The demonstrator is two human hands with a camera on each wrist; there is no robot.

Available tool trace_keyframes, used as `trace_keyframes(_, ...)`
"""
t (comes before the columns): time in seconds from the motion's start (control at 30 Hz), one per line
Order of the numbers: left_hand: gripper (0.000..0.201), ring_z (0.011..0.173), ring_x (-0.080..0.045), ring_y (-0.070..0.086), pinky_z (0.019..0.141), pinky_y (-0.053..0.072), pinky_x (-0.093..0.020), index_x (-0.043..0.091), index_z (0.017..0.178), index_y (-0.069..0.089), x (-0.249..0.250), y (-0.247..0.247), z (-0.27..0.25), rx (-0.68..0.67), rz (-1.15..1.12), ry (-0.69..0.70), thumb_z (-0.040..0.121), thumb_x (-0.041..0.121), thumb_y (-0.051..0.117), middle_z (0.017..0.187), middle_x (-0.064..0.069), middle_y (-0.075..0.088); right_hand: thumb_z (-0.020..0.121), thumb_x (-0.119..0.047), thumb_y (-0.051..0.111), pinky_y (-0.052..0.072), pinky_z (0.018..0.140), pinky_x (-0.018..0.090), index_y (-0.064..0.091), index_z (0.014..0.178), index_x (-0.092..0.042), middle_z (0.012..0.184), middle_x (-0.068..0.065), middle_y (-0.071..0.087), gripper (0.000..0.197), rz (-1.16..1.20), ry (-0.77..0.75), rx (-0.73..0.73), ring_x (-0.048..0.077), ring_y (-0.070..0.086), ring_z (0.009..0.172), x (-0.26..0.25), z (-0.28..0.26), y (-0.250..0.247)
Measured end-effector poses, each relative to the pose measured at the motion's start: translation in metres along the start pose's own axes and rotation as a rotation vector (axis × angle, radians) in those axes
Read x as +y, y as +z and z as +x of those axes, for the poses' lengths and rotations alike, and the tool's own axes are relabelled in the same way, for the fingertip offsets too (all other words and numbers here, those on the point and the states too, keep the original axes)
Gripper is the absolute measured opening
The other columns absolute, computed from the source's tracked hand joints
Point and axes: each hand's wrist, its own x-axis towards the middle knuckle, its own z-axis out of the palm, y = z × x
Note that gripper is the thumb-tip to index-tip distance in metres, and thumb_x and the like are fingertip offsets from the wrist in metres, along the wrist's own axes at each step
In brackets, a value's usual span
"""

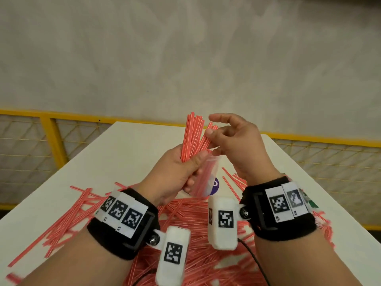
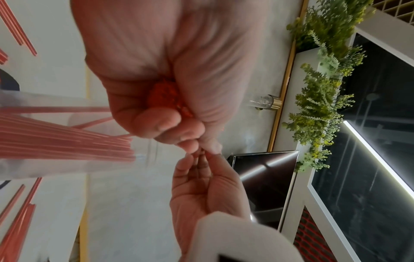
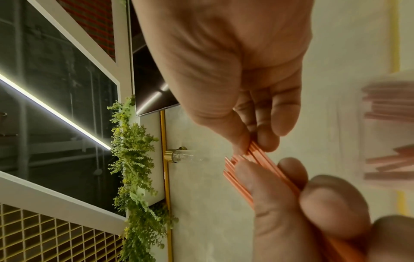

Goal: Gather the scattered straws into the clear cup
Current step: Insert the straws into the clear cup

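A white table (image 1: 127, 153) fills the lower frame, backed by a yellow mesh railing (image 1: 47, 137) and a pale wall. Loose red straws (image 1: 68, 213) litter the lower part of the table, partly hidden by both wrist cameras. At centre frame the left hand (image 1: 175, 172) grips a bundle of straws (image 1: 191, 137), its long axis near upright, tips fanning toward the top. The right hand (image 1: 233, 145) pinches the bundle's right-hand straws. Just below, the clear cup (image 1: 206, 178) holds more straws and looks tilted.
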Motion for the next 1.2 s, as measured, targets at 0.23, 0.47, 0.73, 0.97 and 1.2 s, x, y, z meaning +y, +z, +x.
trace_keyframes(0.23,0.025,0.041,-0.011,0.044,0.037,0.035,-0.022,0.015,0.096,0.055,0.0,0.002,0.0,0.064,0.015,-0.011,0.091,0.039,0.059,0.064,-0.002,0.06,0.086,-0.001,0.067,0.055,0.056,0.027,0.066,0.101,-0.016,0.064,0.006,0.062,0.021,0.051,0.064,0.038,0.015,0.064,0.058,0.003,-0.003,0.001)
trace_keyframes(0.47,0.023,0.043,-0.012,0.051,0.038,0.04,-0.023,0.017,0.102,0.059,0.0,0.004,-0.003,0.083,0.054,0.0,0.095,0.039,0.056,0.071,-0.004,0.068,0.088,0.002,0.064,0.059,0.06,0.034,0.065,0.105,-0.011,0.071,0.012,0.059,0.022,0.108,0.111,0.044,0.017,0.067,0.061,0.001,-0.004,0.004)
trace_keyframes(0.73,0.021,0.046,-0.015,0.057,0.039,0.043,-0.024,0.021,0.1,0.059,0.0,0.004,-0.002,0.101,0.083,0.034,0.094,0.041,0.056,0.075,-0.004,0.072,0.087,0.002,0.064,0.056,0.056,0.028,0.065,0.1,-0.01,0.09,0.024,0.066,0.017,0.132,0.131,0.087,0.018,0.068,0.065,-0.003,-0.005,0.005)
trace_keyframes(0.97,0.026,0.047,-0.018,0.061,0.041,0.046,-0.024,0.017,0.103,0.057,0.001,0.001,0.0,0.154,0.041,0.04,0.099,0.042,0.05,0.084,-0.013,0.074,0.088,0.002,0.063,0.054,0.055,0.026,0.064,0.099,-0.01,0.08,0.015,0.066,0.017,0.193,0.061,0.161,0.015,0.065,0.062,-0.003,-0.003,0.002)
trace_keyframes(1.2,0.022,0.04,-0.011,0.046,0.037,0.037,-0.023,0.017,0.093,0.053,-0.004,-0.01,0.008,0.351,0.077,-0.011,0.099,0.038,0.05,0.066,0.0,0.059,0.088,0.0,0.065,0.055,0.06,0.027,0.063,0.096,-0.019,0.063,-0.004,0.061,0.021,0.268,-0.163,0.504,0.01,0.065,0.067,0.004,0.006,-0.013)
